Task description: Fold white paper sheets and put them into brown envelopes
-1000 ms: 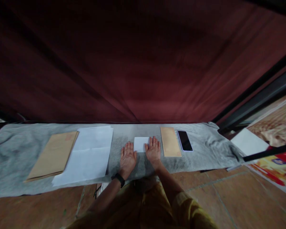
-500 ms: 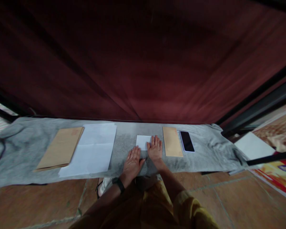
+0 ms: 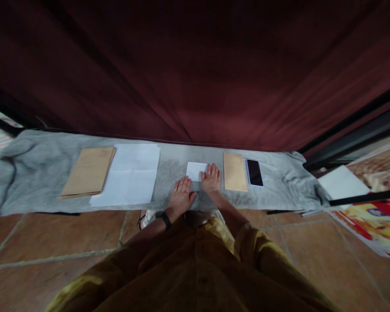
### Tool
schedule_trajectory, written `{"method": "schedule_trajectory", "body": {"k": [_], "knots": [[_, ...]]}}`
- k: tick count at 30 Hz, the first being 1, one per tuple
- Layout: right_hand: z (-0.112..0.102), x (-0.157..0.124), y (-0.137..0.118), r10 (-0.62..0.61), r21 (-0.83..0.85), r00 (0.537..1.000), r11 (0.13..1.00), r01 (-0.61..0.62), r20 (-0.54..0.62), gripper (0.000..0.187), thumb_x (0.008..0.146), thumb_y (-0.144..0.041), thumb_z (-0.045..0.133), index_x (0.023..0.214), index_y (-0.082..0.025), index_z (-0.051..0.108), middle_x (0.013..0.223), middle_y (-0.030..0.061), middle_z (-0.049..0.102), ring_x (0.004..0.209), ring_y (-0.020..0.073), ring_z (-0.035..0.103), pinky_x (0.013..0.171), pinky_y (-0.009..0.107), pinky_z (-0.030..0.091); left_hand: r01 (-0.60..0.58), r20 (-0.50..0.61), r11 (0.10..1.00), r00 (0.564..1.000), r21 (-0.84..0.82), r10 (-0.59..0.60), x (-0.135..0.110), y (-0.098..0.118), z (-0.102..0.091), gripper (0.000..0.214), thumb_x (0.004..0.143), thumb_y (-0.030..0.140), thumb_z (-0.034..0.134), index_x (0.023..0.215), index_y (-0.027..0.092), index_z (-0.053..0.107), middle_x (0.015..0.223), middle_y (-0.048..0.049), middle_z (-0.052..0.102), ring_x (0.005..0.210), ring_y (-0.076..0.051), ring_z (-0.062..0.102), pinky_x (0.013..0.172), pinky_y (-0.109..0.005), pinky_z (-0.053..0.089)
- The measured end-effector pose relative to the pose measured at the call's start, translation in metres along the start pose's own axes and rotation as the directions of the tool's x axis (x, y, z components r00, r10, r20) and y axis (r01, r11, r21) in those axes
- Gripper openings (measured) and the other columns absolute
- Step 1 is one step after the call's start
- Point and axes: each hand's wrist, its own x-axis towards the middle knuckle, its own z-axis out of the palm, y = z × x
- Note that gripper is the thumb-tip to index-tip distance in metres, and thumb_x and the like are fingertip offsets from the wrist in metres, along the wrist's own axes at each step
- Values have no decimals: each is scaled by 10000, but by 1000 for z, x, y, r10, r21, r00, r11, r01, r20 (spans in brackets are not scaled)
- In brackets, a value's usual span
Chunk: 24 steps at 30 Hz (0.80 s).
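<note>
A small white folded paper (image 3: 196,170) lies flat on the grey cloth in front of me. My left hand (image 3: 180,196) rests palm down, fingers stretched out, with its fingertips at the paper's lower left corner. Across the paper's right side lies my right hand (image 3: 211,179), flat with fingers extended, covering part of it. Neither hand grips anything. Just right of my right hand is a tan envelope (image 3: 235,172). A dark-screened phone (image 3: 255,173) lies beyond the envelope.
Left of my hands are large white sheets (image 3: 130,175), partly under a stack of brown envelopes (image 3: 88,172). The grey cloth (image 3: 172,158) covers a long narrow table. A dark red curtain (image 3: 195,78) hangs behind it. At the right stand a black frame bar (image 3: 364,197) and a printed carton (image 3: 373,223).
My view has tilted down, so the table sits higher in the picture. Both hands stay flat at the small paper, in nearly the same place.
</note>
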Motion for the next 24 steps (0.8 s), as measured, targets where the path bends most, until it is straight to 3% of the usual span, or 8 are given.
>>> {"method": "schedule_trajectory", "body": {"k": [5,8,12,18,24], "knots": [[-1,1,1,6,-28,999,1000,-5,34,646,1062,-428,334,1587,-52,301,1630,241,300,1496,344,319,1205,550,207,20,-32,1000,999,-20,-21,19,5,-9,559,1029,363,312,1429,40,530,1554,-197,471,1521,-309,306,1269,-516,178],[-3,2,1,11,-28,997,1000,-8,80,651,1063,-427,333,1595,-56,276,1640,239,275,1511,334,292,1212,550,184,-13,-52,998,999,-58,10,41,10,-12,545,1025,311,300,1468,53,484,1602,-178,408,1540,-291,261,1265,-487,208],[-4,2,0,9,-8,995,1000,-9,98,648,1060,-417,343,1591,-51,284,1639,245,275,1522,329,273,1211,549,180,-17,-9,998,1000,-62,17,59,12,-3,570,1020,329,318,1496,42,441,1620,-188,371,1542,-299,257,1262,-479,210],[-1,1,2,-25,-4,1000,1000,25,6,619,1058,-408,349,1572,-63,341,1619,232,336,1490,328,337,1194,530,231,8,-14,1000,1000,-10,-8,57,3,18,638,1014,380,350,1548,32,351,1627,-201,349,1549,-285,245,1268,-475,193],[-1,-7,16,-71,-6,996,997,71,-57,605,1050,-392,388,1541,-38,390,1586,218,407,1470,311,366,1186,485,282,46,-84,999,996,10,-45,50,-1,22,694,1009,439,362,1540,-9,349,1620,-235,339,1540,-320,260,1250,-488,247]]}}
